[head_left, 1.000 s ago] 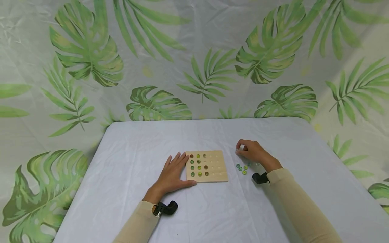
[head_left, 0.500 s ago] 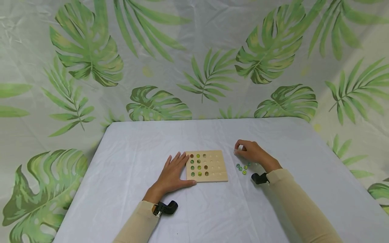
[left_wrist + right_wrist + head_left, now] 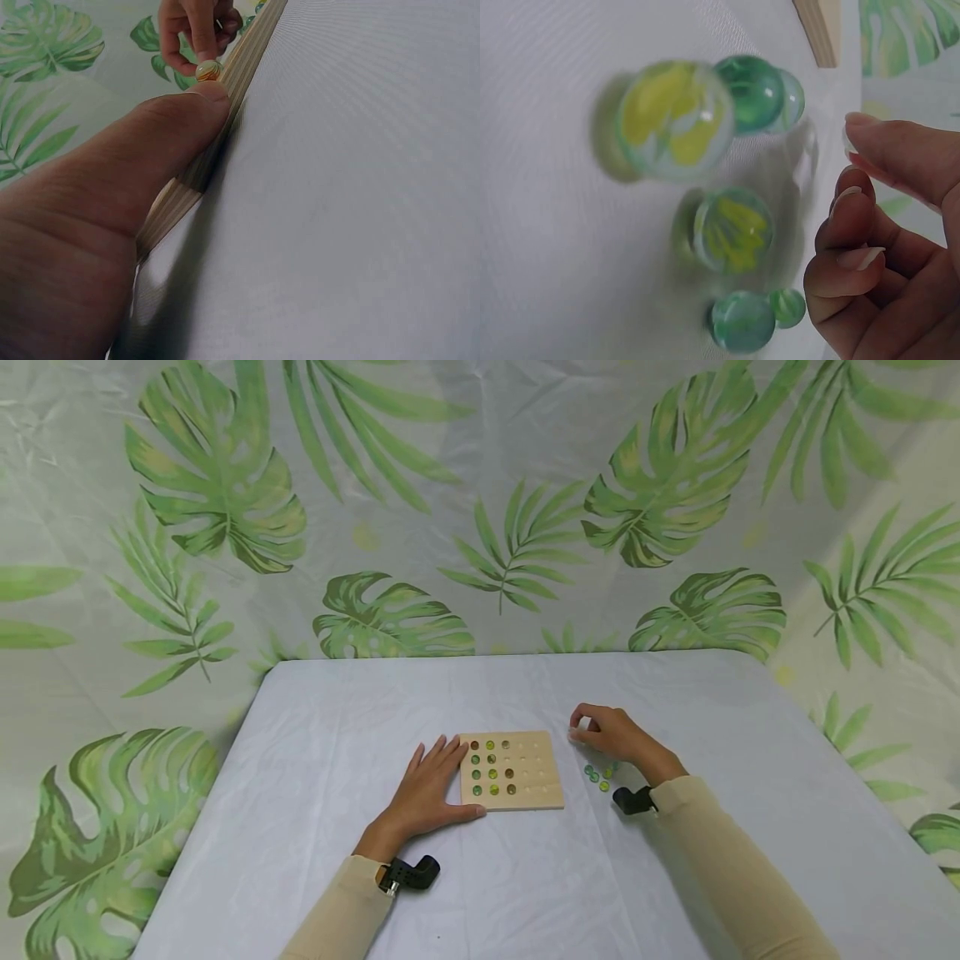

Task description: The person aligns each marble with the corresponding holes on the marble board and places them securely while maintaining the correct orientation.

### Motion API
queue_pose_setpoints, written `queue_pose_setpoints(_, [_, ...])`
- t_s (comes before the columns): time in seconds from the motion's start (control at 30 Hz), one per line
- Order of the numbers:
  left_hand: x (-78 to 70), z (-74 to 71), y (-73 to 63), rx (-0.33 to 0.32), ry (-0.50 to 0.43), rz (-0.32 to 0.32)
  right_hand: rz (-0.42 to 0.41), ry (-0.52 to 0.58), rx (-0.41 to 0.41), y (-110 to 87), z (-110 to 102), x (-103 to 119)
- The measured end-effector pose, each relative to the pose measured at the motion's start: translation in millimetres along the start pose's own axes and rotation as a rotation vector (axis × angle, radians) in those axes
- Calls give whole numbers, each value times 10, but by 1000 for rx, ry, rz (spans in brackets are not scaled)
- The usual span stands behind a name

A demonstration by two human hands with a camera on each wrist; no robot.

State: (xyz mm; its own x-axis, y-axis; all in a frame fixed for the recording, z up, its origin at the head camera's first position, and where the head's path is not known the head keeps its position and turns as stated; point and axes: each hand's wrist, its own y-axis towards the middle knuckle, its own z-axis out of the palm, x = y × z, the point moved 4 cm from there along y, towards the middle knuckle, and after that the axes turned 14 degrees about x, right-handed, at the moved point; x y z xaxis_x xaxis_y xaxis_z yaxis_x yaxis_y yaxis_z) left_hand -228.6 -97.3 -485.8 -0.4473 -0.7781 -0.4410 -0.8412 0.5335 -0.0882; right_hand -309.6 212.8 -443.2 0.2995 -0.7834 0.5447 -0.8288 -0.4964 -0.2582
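A light wooden board [image 3: 536, 772] with rows of round hollows lies on the table. Marbles [image 3: 493, 774] in green, yellow and brownish tones sit in its left columns. My left hand [image 3: 427, 785] rests against its left side with fingers spread, the thumb along the front edge. In the left wrist view an orange-streaked marble [image 3: 208, 70] shows just beyond that thumb. My right hand [image 3: 615, 733], raised to the right of the board, pinches a small pale, glassy marble [image 3: 847, 139] between thumb and forefinger; most of it is hidden. Its other fingers are curled.
Several loose green and yellow marbles [image 3: 735, 229] lie on the white tablecloth [image 3: 360, 718], between the board and my right forearm. A leaf-patterned cloth [image 3: 525, 460] hangs behind the table.
My right hand has moved a little left toward the board, still pinching. The left hand and the board have stayed in place.
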Motion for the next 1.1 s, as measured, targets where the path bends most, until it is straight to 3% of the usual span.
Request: queue_pose_setpoints(1.1, [0, -1, 7, -7, 1, 5, -113, 3, 10, 199, 152, 380])
